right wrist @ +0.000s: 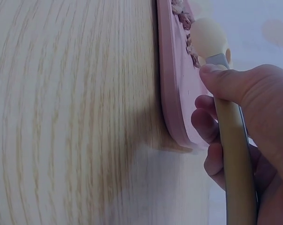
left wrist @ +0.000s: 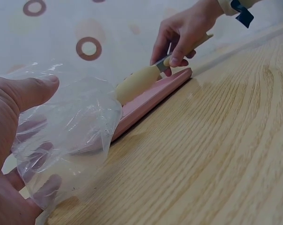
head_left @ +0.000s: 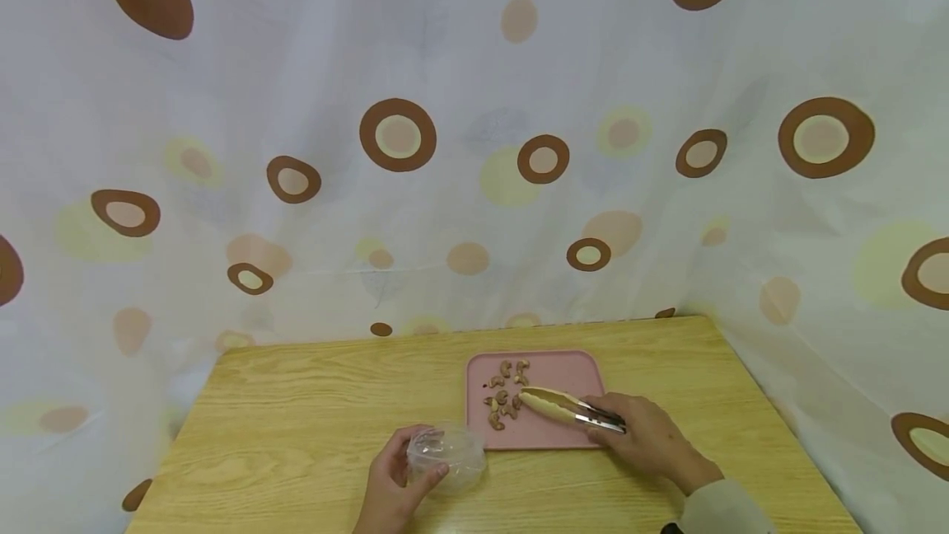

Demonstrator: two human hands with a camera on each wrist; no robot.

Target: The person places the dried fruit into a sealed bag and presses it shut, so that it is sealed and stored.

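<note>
My right hand (head_left: 643,433) grips a pair of tongs (head_left: 552,404) with cream tips and metal arms. The tips reach over the right side of a group of brown cashew nuts (head_left: 507,412) on a pink tray (head_left: 559,435). In the right wrist view the thumb and curled fingers hold the tongs' handle (right wrist: 236,159). My left hand (head_left: 393,472) holds a clear plastic bag (head_left: 455,460) by the tray's near left corner. The left wrist view shows the thumb on one side of the bag (left wrist: 71,122) and the fingers behind the film.
The tray rests on a wood-grain table (head_left: 319,419). Behind and beside the table hangs a pale curtain (head_left: 445,204) with brown and yellow circles. A small dark crumb lies by the nuts at the tray's left.
</note>
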